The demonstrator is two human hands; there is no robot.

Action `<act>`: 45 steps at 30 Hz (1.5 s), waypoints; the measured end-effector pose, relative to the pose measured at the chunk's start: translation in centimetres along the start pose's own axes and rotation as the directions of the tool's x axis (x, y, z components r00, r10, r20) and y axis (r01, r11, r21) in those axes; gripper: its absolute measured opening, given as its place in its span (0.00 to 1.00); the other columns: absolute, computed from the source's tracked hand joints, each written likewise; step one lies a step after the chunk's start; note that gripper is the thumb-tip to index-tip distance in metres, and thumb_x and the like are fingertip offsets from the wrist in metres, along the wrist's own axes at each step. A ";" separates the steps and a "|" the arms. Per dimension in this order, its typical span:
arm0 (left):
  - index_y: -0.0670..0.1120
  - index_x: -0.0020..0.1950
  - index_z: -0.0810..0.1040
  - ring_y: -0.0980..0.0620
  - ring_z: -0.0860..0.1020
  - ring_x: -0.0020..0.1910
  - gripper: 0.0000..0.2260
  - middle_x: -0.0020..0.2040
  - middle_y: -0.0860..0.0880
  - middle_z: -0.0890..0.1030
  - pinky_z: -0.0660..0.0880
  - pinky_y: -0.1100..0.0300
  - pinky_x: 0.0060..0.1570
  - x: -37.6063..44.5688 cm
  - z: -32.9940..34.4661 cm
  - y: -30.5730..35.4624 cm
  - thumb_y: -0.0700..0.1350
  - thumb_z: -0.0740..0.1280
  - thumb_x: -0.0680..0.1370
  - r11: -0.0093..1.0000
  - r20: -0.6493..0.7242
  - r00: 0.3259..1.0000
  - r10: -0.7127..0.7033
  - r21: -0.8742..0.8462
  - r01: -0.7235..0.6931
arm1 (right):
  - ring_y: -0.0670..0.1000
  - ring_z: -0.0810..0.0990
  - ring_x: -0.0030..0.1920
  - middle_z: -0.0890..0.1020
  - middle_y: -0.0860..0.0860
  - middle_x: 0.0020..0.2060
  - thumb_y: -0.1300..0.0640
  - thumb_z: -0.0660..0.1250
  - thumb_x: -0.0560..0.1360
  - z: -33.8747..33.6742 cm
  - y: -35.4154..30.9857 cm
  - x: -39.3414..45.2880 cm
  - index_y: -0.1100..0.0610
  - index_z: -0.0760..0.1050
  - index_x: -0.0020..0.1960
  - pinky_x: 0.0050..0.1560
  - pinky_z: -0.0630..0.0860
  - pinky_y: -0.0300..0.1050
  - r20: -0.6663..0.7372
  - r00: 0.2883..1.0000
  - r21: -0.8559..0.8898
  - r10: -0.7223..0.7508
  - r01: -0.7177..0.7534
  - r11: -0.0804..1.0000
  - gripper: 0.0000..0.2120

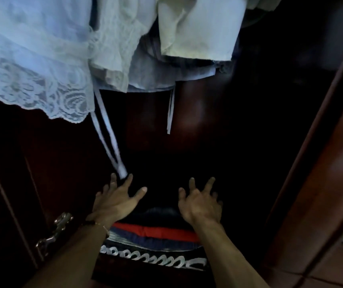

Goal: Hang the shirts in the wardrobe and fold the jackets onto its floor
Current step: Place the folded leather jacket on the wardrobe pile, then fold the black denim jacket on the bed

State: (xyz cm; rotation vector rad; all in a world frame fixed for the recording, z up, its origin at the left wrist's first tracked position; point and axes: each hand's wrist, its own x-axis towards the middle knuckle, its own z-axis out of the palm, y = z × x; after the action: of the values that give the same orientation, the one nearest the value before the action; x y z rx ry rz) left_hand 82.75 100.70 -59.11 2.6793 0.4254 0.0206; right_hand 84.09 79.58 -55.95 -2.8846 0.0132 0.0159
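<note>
My fingers are spread wide on both hands, and they hold nothing. My left hand [117, 199] reaches low into the dark wardrobe [315, 163], palm down. My right hand [199, 201] reaches in beside it, a little apart from it. On my left wrist sits a thin bracelet [101, 224].

Under my hands is a stack of folded jackets [156, 235] on the wardrobe floor. The top of the stack is very dark, so I cannot tell if my fingers touch it. Lower down I see a red layer, then a dark blue one, then a dark one with white loops along its edge.

A long white strap [109, 140] hangs down, and its end is right by my left fingers.

Higher up hang the shirts. A pale blue lace one [27, 69] is on the left. A cream one [199, 30] is to the right of it.

A shiny metal latch [52, 235] sits on the wardrobe door at the left.
</note>
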 end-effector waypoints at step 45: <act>0.46 0.72 0.69 0.42 0.70 0.71 0.31 0.69 0.44 0.75 0.65 0.45 0.69 -52.6 -13.1 10.4 0.61 0.57 0.74 0.719 -0.376 0.763 -0.526 0.282 0.635 | 0.63 0.71 0.70 0.74 0.62 0.69 0.42 0.52 0.75 -18.7 0.8 -31.8 0.53 0.76 0.67 0.68 0.63 0.68 0.160 0.233 0.091 -0.959 0.964 0.250 0.28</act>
State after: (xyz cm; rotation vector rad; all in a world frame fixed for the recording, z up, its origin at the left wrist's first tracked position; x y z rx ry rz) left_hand 34.66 81.39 -40.24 2.7896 1.5123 0.1258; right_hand 52.46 74.28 -37.71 -2.3255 -1.8286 0.0497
